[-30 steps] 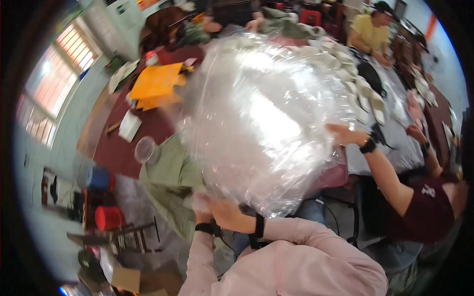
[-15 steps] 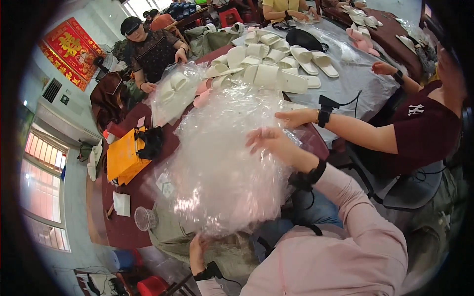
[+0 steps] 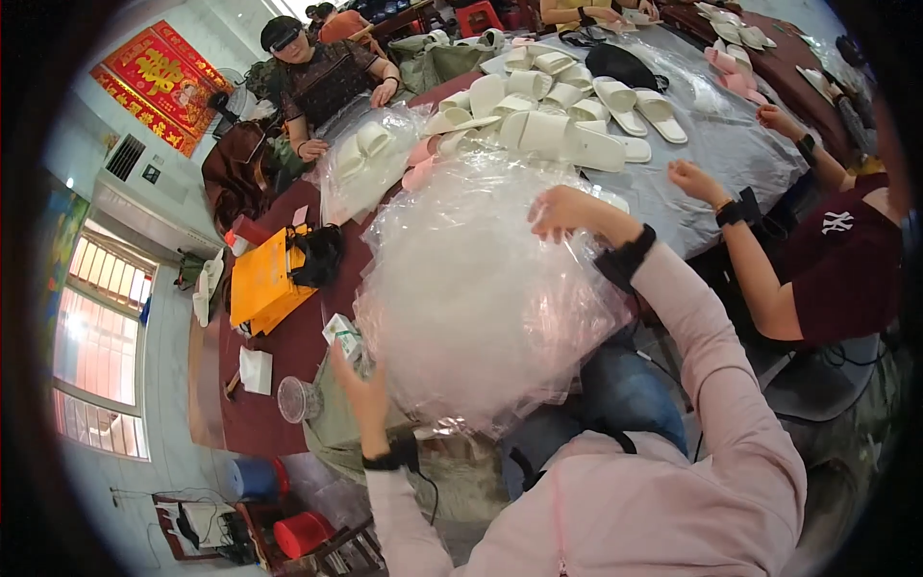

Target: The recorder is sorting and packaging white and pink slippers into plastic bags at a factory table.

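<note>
A thick pile of clear plastic bags (image 3: 461,288) lies in front of me, over the table's near edge and partly above my lap. My left hand (image 3: 361,394) is at the pile's left side, fingers stretched and apart, near a small white-and-green packet (image 3: 343,335). At the upper right edge of the pile is my right hand (image 3: 569,213), its fingers bent down and together on the plastic. Beyond the bags rests a heap of white slide sandals (image 3: 548,130), with a pink sandal (image 3: 421,163) at its left.
An orange bag (image 3: 269,279), a white box (image 3: 255,370) and a clear plastic tub (image 3: 299,399) stand on the left. Across the table, a person (image 3: 327,82) has hands by bagged white sandals (image 3: 363,159). Another person's arm (image 3: 745,240) reaches in from the right.
My left hand has come up from under the pile to its left side. My right hand moved up and right to its edge. The co-worker's hand drew away from the bags.
</note>
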The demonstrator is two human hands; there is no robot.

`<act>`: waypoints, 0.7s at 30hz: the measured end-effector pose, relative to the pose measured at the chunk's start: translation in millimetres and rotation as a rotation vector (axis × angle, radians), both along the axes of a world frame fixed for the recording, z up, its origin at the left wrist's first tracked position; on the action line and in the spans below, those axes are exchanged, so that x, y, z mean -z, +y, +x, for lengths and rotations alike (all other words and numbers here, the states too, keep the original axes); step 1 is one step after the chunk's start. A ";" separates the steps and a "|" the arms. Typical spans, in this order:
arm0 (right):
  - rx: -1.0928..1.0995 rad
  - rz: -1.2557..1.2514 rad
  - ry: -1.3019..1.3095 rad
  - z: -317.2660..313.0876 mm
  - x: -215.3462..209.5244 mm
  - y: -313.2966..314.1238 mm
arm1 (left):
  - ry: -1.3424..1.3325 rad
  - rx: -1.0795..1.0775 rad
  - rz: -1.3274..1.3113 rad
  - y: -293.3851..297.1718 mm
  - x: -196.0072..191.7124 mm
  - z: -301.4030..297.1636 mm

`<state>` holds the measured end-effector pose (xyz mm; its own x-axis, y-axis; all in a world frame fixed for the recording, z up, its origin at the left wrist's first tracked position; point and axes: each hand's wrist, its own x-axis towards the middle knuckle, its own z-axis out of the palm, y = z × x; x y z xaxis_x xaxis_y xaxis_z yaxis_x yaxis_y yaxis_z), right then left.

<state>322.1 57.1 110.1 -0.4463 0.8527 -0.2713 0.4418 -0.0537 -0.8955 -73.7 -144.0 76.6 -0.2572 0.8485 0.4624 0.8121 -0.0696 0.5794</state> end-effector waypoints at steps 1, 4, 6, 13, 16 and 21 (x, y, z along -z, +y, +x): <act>-0.003 -0.002 -0.001 -6.9 -3.0 10.4 | -0.030 0.140 0.031 17.3 -2.8 2.7; -0.028 0.011 0.137 -33.9 -10.7 26.1 | 0.654 0.244 -0.254 58.0 -9.2 13.1; 0.383 -0.082 0.937 -43.1 -16.7 25.6 | 0.562 0.277 -0.435 78.7 4.7 18.5; 0.905 0.354 0.187 10.5 51.0 -81.6 | 0.698 0.038 -0.512 112.4 12.3 33.5; 0.868 0.295 0.049 -18.1 106.3 -119.4 | 0.549 -0.032 -0.463 136.6 21.5 25.8; 0.776 0.163 0.077 -45.3 77.1 -132.0 | 0.232 -0.017 -0.548 158.4 16.2 47.8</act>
<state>276.7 -75.0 33.0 0.2792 0.9541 -0.1086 0.2687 -0.1862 -0.9451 -25.8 14.4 60.4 -0.2174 0.9761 0.0039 0.9202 0.2036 0.3343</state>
